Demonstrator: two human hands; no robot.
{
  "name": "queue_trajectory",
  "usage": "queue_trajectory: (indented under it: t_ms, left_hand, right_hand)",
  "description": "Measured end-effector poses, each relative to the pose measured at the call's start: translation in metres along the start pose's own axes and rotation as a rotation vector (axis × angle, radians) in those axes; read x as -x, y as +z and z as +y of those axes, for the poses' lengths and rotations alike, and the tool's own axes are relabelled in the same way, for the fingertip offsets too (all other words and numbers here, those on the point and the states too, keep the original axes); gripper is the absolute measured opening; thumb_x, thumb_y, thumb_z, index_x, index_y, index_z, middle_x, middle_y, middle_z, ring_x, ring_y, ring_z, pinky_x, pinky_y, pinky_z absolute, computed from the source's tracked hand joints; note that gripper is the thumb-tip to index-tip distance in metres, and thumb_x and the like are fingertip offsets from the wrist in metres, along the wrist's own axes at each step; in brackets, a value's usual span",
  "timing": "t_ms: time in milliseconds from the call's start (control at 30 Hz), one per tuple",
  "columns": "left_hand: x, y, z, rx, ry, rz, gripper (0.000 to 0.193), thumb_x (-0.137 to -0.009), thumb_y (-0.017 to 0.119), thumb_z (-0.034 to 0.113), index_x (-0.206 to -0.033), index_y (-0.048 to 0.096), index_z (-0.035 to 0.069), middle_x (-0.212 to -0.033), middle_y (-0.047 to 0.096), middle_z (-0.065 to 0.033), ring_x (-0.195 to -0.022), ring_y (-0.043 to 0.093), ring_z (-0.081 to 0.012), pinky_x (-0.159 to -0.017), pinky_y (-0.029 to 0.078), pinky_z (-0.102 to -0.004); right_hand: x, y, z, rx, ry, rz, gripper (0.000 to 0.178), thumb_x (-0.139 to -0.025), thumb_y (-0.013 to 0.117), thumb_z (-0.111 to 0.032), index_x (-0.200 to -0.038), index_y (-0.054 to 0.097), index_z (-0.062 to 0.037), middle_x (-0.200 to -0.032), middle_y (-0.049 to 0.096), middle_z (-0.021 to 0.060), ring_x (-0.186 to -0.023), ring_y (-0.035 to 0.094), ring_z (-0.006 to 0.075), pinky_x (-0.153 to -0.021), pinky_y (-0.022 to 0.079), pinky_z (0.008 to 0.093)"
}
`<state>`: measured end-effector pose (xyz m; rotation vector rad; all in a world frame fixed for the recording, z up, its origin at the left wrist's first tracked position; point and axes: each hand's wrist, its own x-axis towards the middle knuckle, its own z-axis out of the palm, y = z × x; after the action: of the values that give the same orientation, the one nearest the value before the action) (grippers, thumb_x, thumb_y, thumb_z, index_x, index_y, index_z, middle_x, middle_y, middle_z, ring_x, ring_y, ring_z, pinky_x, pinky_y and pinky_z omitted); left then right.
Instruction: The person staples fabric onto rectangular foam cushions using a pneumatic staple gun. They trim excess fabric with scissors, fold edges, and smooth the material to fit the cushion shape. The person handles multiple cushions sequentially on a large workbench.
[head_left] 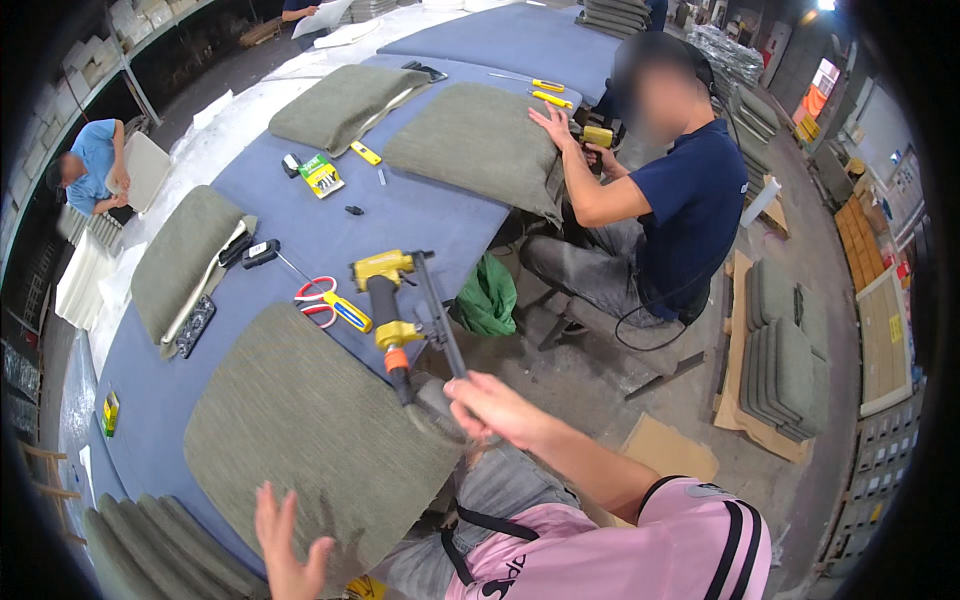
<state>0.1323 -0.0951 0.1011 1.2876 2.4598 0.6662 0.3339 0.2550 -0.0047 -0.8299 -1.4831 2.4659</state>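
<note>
Ribbed grey-green fabric covers the round-cornered cushion (320, 430) on the smooth blue tabletop (430, 222). The left hand (285, 550), cut off below, spreads unclenched at its near edge, contact unclear. The right hand (500, 408), fingertips partly hidden, grasps the slim rail of the yellow-and-black staple gun (382, 300), which extends beyond it.

Nearest my remote viewpoint: near cushion (310, 435) on table (440, 215), left hand (287, 548) at its near edge, right hand (505, 408) to its right, nail gun (385, 300) in grasp. Just behind near cushion: scissors (325, 297). Left of scissors I find phone (197, 326), beside side cushion (188, 262). Farther back on table: left far cushion (340, 103), right far cushion (475, 143); box (322, 178) before former. Right of table: co-worker (680, 205). Farther right: cushion stack (780, 375) on cardboard (733, 330). Left of left hand: second stack (165, 545).
</note>
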Motion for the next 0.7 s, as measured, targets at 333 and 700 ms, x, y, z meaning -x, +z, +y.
queue_trajectory:
  t_ms: [333, 700]
  left_hand:
    - [-0.181, 0.041, -0.034, -0.337, 0.065, 0.393, 0.069, -0.111, 0.058, 0.038, -0.173, 0.044, 0.010, -0.187, 0.021, -0.0212, -0.175, 0.007, -0.0427, -0.138, 0.002, -0.0626]
    - [-0.225, 0.074, -0.073, -0.078, 0.066, 0.499, 0.051, -0.116, 0.050, 0.035, -0.160, 0.060, 0.011, -0.179, 0.042, -0.0166, -0.172, 0.023, -0.0387, -0.137, -0.001, -0.0647]
  right_hand:
    - [0.022, 0.034, -0.011, 1.165, -0.031, -0.179, 0.063, -0.113, 0.048, -0.069, -0.107, 0.074, -0.0122, -0.083, 0.077, 0.0184, -0.088, 0.079, 0.0398, -0.080, 0.059, 0.0519]
    - [-0.191, -0.020, -0.081, 0.890, -0.546, 0.299, 0.036, -0.116, 0.060, -0.033, -0.099, 0.071, -0.0030, -0.084, 0.071, 0.0092, -0.079, 0.068, 0.0207, -0.078, 0.054, 0.0386]
